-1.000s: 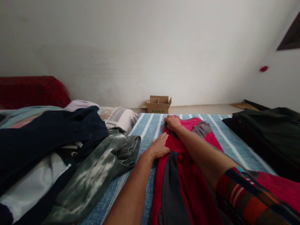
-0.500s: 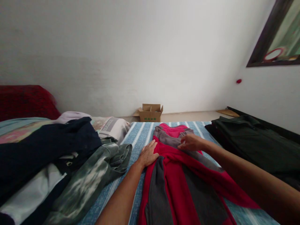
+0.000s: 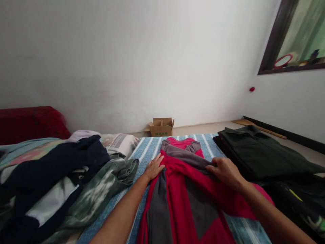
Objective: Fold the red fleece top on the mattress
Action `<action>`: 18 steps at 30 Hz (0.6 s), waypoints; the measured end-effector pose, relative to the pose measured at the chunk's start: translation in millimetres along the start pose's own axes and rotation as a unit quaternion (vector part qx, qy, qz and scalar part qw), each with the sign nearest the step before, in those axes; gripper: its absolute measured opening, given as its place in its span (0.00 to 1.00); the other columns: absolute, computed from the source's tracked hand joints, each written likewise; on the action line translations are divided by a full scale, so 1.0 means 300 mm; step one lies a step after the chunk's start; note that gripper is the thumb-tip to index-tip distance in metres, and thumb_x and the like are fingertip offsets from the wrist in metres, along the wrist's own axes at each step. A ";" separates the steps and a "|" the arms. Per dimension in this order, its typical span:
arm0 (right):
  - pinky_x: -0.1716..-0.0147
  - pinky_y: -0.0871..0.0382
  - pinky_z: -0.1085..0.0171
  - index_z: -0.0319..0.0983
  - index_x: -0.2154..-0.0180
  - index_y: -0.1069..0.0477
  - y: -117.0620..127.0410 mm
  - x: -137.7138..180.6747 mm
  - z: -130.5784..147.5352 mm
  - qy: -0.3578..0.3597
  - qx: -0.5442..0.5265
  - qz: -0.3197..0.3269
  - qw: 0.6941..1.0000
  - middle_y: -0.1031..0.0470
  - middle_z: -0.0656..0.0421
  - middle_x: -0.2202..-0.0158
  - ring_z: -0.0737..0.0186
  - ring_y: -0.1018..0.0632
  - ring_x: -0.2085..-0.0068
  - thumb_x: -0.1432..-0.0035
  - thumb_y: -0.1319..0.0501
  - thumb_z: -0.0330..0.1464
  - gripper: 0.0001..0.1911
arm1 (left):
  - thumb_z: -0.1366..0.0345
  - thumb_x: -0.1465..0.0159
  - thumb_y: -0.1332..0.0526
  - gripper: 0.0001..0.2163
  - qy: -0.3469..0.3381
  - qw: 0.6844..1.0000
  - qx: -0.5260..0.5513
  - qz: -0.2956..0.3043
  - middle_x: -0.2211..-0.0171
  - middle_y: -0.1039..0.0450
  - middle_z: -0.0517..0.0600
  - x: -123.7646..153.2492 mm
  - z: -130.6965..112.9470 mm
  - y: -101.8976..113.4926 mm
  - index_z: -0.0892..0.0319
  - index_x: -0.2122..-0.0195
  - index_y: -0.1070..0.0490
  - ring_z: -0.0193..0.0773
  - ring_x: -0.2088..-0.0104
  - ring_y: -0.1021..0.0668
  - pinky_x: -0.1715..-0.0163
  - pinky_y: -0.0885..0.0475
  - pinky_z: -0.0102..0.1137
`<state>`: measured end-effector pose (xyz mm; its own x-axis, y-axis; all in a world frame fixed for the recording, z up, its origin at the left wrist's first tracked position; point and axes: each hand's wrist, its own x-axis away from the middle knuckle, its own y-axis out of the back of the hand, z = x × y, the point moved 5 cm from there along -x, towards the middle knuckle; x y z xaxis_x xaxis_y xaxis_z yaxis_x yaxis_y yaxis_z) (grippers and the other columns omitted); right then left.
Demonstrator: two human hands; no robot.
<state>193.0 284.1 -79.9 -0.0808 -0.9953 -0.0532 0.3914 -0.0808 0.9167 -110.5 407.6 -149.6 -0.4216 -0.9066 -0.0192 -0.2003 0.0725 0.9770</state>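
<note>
A red and grey jacket lies spread on a blue and white striped sheet, its collar end away from me. One sleeve crosses the upper body and runs out to the right. My left hand rests flat with fingers extended on the jacket's left shoulder edge. Over on the sleeve, my right hand pinches the grey cloth between thumb and fingers.
Left of the jacket lie camouflage trousers, a dark navy garment and a pillow. Dark folded clothes are stacked on the right. An open cardboard box stands by the wall beyond the bed.
My right hand has moved right and nearer to me along the sleeve, from near the collar. My left hand stays on the shoulder edge. The view has turned slightly right.
</note>
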 end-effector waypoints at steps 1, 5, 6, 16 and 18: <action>0.75 0.46 0.66 0.38 0.70 0.26 -0.009 0.001 0.000 -0.010 0.023 0.006 1.000 0.24 0.54 0.70 0.60 0.26 0.69 0.45 0.43 0.41 0.14 | 0.59 0.36 0.52 0.27 0.010 1.000 0.000 0.005 0.35 0.57 0.60 -0.002 0.001 0.000 0.65 0.38 0.49 0.44 0.36 0.48 0.40 0.50 0.40; 0.73 0.44 0.65 0.39 0.69 0.26 -0.074 -0.010 -0.021 -0.030 0.060 0.053 0.996 0.23 0.51 0.66 0.56 0.24 0.64 0.44 0.44 0.39 0.13 | 0.60 0.36 0.51 0.26 0.021 1.000 -0.006 -0.002 0.35 0.57 0.62 -0.004 -0.019 0.012 0.68 0.39 0.48 0.45 0.36 0.49 0.39 0.51 0.37; 0.73 0.44 0.65 0.39 0.69 0.26 -0.077 -0.010 -0.025 -0.029 0.061 0.055 0.996 0.23 0.51 0.66 0.56 0.24 0.64 0.43 0.45 0.40 0.13 | 0.61 0.35 0.52 0.25 0.005 1.000 -0.009 -0.006 0.35 0.55 0.61 -0.001 -0.034 0.014 0.68 0.39 0.46 0.44 0.36 0.48 0.39 0.51 0.36; 0.72 0.41 0.65 0.41 0.67 0.26 0.027 0.036 -0.004 -0.030 0.108 0.022 0.993 0.23 0.50 0.65 0.53 0.23 0.62 0.41 0.48 0.41 0.15 | 0.67 0.34 0.57 0.19 -0.039 0.998 0.032 0.035 0.38 0.46 0.53 0.042 -0.081 -0.076 0.60 0.44 0.37 0.39 0.37 0.45 0.39 0.51 0.39; 0.71 0.40 0.65 0.41 0.67 0.26 -0.016 0.045 -0.015 -0.024 0.097 0.053 0.994 0.23 0.51 0.64 0.54 0.23 0.61 0.40 0.48 0.38 0.14 | 0.67 0.34 0.57 0.19 -0.029 0.998 0.034 0.035 0.38 0.46 0.53 0.043 -0.072 -0.090 0.59 0.44 0.37 0.40 0.37 0.46 0.38 0.52 0.40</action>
<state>194.2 270.9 -86.7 -0.0932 -0.9937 0.0630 0.2161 0.0416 0.9755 -91.5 385.0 -171.7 -0.4861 -0.8732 0.0346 -0.2280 0.1649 0.9596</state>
